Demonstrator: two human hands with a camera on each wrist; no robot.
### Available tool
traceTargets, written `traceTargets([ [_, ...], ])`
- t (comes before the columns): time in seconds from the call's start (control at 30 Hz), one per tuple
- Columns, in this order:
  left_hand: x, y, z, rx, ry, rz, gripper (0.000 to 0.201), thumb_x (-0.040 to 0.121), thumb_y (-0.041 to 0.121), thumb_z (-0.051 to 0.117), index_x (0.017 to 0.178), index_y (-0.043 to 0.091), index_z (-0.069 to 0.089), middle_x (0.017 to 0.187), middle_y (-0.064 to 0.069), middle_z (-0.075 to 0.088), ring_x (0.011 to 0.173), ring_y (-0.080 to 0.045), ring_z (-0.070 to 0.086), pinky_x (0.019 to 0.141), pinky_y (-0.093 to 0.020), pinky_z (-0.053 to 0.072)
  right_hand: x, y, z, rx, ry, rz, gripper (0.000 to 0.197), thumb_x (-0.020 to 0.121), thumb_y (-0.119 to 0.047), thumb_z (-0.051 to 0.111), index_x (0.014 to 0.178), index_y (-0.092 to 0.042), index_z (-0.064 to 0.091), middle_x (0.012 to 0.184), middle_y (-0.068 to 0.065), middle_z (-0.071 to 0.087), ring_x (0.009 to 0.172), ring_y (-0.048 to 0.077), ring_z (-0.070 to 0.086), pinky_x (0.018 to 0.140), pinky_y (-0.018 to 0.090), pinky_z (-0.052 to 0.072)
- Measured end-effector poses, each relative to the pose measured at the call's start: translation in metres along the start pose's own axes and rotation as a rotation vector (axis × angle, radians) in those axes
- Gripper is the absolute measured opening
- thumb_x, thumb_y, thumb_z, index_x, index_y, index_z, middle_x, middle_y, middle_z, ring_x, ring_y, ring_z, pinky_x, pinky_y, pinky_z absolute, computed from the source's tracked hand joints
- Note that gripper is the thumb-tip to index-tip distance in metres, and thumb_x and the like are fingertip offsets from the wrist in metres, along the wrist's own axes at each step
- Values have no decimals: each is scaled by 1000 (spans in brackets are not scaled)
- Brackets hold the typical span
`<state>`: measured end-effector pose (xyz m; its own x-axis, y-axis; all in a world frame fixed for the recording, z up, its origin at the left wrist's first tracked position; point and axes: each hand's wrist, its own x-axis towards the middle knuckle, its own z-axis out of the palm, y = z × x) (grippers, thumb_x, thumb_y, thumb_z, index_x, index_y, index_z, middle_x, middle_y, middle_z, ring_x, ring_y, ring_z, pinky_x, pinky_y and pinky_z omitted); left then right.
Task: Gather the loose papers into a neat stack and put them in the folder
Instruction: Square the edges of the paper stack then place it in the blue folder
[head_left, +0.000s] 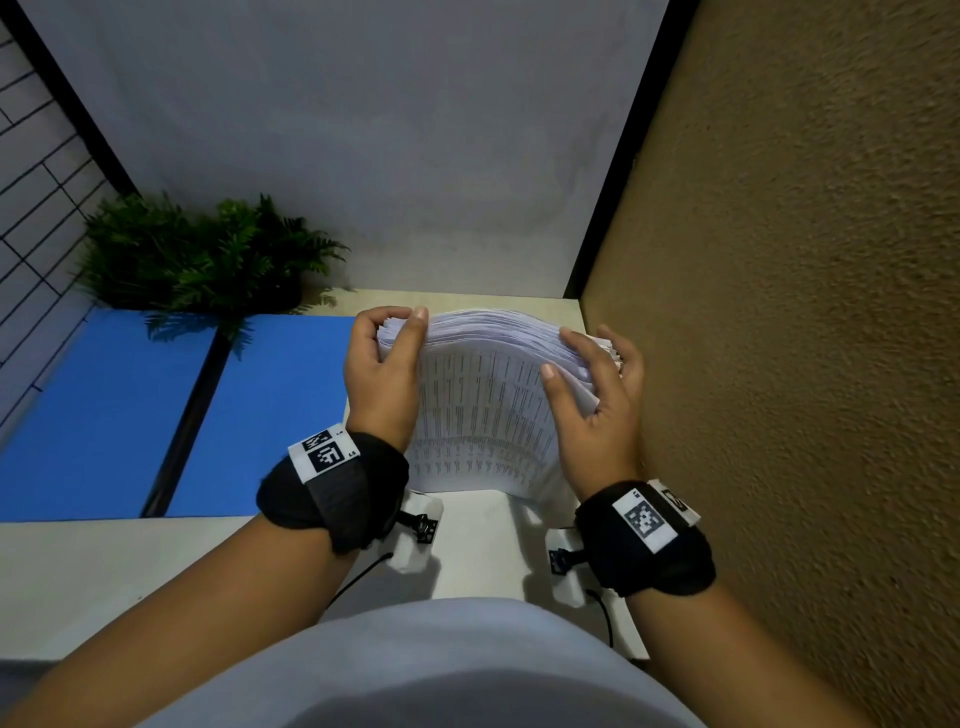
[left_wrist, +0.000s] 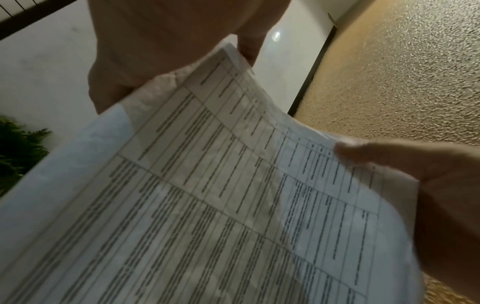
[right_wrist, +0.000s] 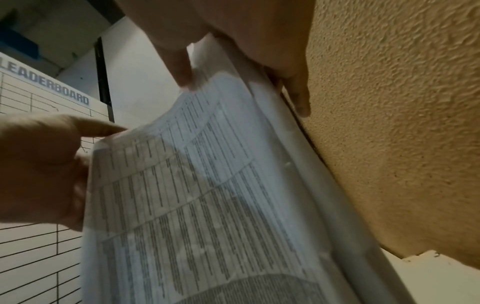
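1. Stood on its bottom edge on the table (head_left: 483, 545), just right of the blue folder (head_left: 104, 415): a thick stack of papers (head_left: 483, 395), printed with rows of small text, top bowed toward the far side.
2. Gripped the stack's left side near the top with the left hand (head_left: 382, 374), thumb on the near face, fingers curled round the back.
3. Held the stack's right side with the right hand (head_left: 597, 410), thumb pressed on the near face, fingers reaching round the edge and a little spread.
4. Showed, from the left wrist, the printed sheet (left_wrist: 207, 195) with a thumb tip on its far corner.
5. Showed, from the right wrist, many sheet edges (right_wrist: 298, 164) bunched by the brown wall (right_wrist: 402, 123), not yet lined up all the way.
6. Lay open and flat left of the stack: the blue folder, with a dark fold line down its middle and a green plant (head_left: 208, 254) at its far end.
7. Looked like the squaring-up step: papers gathered, edges likely being made even against the table.
8. Called next for evening out the edges, then a firm two-handed hold, then a careful move left onto the folder without letting sheets slip or fan out.
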<state>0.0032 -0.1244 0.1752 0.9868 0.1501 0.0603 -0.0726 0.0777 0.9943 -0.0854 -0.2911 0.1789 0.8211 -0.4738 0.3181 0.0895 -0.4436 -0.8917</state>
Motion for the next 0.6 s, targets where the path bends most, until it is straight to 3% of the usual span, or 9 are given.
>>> traceTargets([
  [0.07, 3, -3, -1, 4, 11, -1, 11, 96, 26, 58, 104, 20, 61, 97, 13, 59, 88, -1, 54, 73, -15, 42, 0, 3, 0, -16, 50, -17, 35, 87, -26, 67, 121, -35, 60, 137, -19, 27, 118, -20, 33, 90, 4, 39],
  [0.17, 3, -8, 0, 29, -17, 1, 22, 102, 27, 46, 119, 19, 58, 102, 17, 54, 91, 4, 51, 67, 0, 39, 1, 5, 1, -49, 125, -87, 33, 86, -19, 68, 116, -32, 62, 138, -17, 27, 122, -22, 29, 90, -3, 36],
  [0.3, -3, -9, 1, 1, -33, -9, 25, 102, 37, 45, 123, 25, 53, 108, 17, 54, 95, 7, 55, 70, 0, 41, 1, 3, 3, -5, 147, -76, 14, 90, -16, 64, 101, -25, 65, 137, -12, 33, 123, -4, 41, 95, 11, 40],
  [0.37, -4, -9, 0, -6, -38, -8, 28, 101, 40, 48, 123, 24, 53, 110, 14, 57, 95, 8, 57, 74, -4, 44, 2, 0, 4, 15, 179, -84, 11, 92, -12, 61, 96, -21, 65, 135, -8, 37, 119, -9, 43, 94, 8, 40],
  [0.43, -4, -10, -1, 7, -41, 4, 31, 100, 41, 51, 125, 23, 53, 114, 9, 58, 97, 6, 58, 77, -6, 45, 5, -2, 4, 26, 209, -102, 12, 92, -9, 60, 93, -19, 65, 134, -5, 41, 118, -3, 47, 93, 6, 39],
  [0.5, -3, -10, -1, 27, -38, 20, 35, 99, 39, 53, 128, 20, 52, 117, 8, 57, 97, 8, 56, 76, -3, 43, 7, -2, 6, 60, 242, -85, 13, 94, -10, 56, 93, -22, 61, 132, -5, 44, 117, 4, 50, 94, 17, 44],
  [0.6, -4, -9, 0, 43, -44, 37, 37, 98, 38, 54, 130, 17, 51, 113, 11, 57, 90, 16, 56, 72, 0, 42, 6, 1, 7, 150, 356, -20, 19, 97, -17, 45, 94, -35, 50, 129, -7, 50, 113, 0, 52, 94, 31, 48],
])
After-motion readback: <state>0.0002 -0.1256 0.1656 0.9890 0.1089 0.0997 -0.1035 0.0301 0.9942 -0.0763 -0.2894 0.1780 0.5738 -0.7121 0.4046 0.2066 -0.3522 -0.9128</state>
